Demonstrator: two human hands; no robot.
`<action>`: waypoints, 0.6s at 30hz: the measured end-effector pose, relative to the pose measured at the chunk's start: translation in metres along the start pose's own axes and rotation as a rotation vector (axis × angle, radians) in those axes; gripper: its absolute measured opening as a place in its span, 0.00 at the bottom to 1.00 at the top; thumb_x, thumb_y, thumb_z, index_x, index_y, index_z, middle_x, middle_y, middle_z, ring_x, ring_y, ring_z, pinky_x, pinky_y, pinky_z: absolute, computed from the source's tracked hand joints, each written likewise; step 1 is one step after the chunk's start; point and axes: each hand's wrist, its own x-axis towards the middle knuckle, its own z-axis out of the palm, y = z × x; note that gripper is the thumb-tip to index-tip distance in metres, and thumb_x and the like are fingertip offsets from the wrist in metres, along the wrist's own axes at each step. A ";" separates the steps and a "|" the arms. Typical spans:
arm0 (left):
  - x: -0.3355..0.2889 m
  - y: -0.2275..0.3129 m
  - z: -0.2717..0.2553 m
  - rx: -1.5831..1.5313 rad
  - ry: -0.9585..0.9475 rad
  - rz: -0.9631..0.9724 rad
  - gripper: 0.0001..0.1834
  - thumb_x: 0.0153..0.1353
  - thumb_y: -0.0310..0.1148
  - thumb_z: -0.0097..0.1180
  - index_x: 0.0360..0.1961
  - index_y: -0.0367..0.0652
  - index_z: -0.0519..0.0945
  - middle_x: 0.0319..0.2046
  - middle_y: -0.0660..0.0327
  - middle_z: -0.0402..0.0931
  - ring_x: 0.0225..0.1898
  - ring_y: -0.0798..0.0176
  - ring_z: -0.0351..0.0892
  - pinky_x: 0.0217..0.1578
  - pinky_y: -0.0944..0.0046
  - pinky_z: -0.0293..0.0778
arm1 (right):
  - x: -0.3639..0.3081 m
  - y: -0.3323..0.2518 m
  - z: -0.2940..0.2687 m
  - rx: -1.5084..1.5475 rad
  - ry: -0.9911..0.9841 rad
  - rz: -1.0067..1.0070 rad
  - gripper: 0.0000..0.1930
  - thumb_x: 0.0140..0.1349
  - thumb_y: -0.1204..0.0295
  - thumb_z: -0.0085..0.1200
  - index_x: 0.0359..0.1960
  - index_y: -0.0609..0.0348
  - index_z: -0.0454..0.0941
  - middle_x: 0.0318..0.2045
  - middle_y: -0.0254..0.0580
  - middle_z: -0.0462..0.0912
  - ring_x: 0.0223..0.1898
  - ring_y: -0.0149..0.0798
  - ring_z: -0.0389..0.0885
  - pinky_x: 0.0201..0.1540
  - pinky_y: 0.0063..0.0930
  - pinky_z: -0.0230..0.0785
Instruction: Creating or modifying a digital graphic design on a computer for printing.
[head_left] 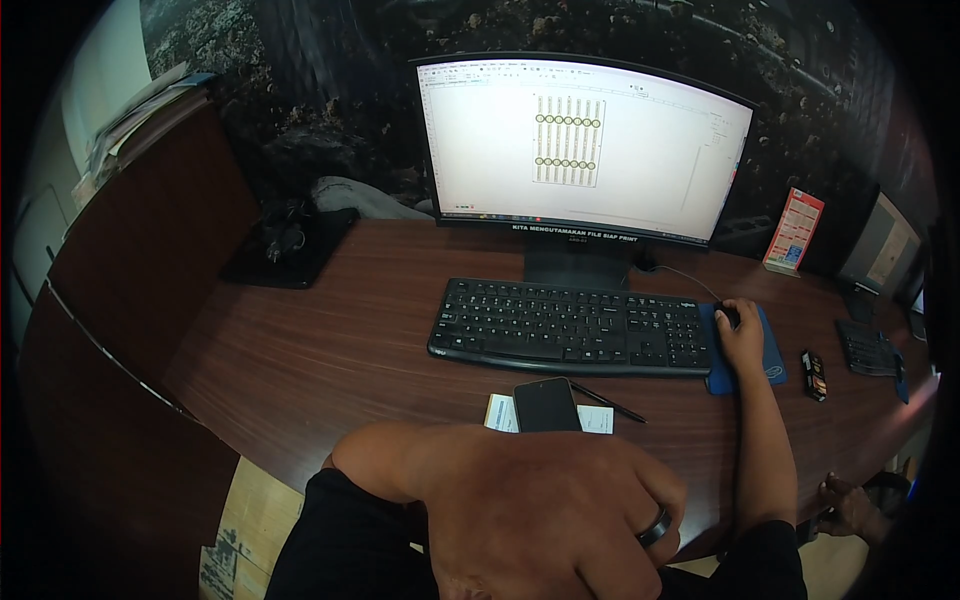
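On the right, my right hand (740,335) is closed over a dark computer mouse (729,316) on a blue mouse pad (772,352). My left hand (550,515) is raised close before the camera, its back showing and its fingers curled, with a black ring (655,526) on one. Whatever those fingers hold, if anything, is hidden. Beyond this hand lie a dark phone (546,404) on small paper slips (597,420) and a black pen (610,401). A black keyboard (570,325) stands before the lit monitor (480,150), which displays rows of small round designs.
A desk calendar (795,232), a small black box (814,376) and a second keyboard (862,346) are at the right. Another person's hand (850,506) shows at lower right. A dark partition (140,230) bounds the left, papers (140,120) stacked behind it.
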 end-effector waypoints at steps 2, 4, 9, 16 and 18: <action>0.000 0.000 0.000 -0.002 -0.004 0.001 0.34 0.73 0.54 0.42 0.13 0.42 0.66 0.15 0.62 0.66 0.12 0.62 0.66 0.25 0.56 0.72 | 0.000 -0.001 0.000 0.003 0.005 -0.010 0.13 0.59 0.72 0.64 0.46 0.59 0.81 0.48 0.48 0.81 0.51 0.53 0.80 0.55 0.40 0.72; 0.000 0.000 -0.001 -0.004 -0.008 0.003 0.34 0.73 0.53 0.42 0.13 0.42 0.66 0.15 0.63 0.66 0.12 0.62 0.66 0.25 0.56 0.72 | 0.001 -0.004 -0.001 0.022 0.011 0.007 0.14 0.59 0.72 0.64 0.46 0.60 0.81 0.48 0.49 0.81 0.51 0.53 0.80 0.55 0.40 0.72; 0.000 0.001 -0.001 -0.003 -0.007 -0.006 0.33 0.73 0.53 0.42 0.13 0.43 0.66 0.15 0.63 0.66 0.12 0.62 0.66 0.25 0.56 0.72 | 0.000 -0.002 0.000 0.025 0.009 0.001 0.14 0.59 0.72 0.63 0.46 0.60 0.81 0.48 0.48 0.81 0.51 0.53 0.81 0.54 0.39 0.73; 0.010 0.001 0.006 -0.033 0.147 0.103 0.33 0.63 0.63 0.59 0.11 0.49 0.73 0.15 0.65 0.70 0.12 0.66 0.65 0.23 0.66 0.62 | 0.001 -0.007 -0.003 0.052 0.028 0.009 0.12 0.59 0.73 0.62 0.44 0.60 0.81 0.46 0.47 0.81 0.50 0.52 0.81 0.53 0.40 0.72; 0.000 0.008 -0.001 0.004 0.028 -0.088 0.33 0.73 0.53 0.42 0.13 0.43 0.66 0.15 0.63 0.66 0.12 0.62 0.66 0.26 0.55 0.72 | -0.001 -0.003 -0.002 0.040 0.030 0.000 0.12 0.59 0.73 0.62 0.44 0.60 0.81 0.46 0.47 0.81 0.50 0.52 0.81 0.53 0.39 0.72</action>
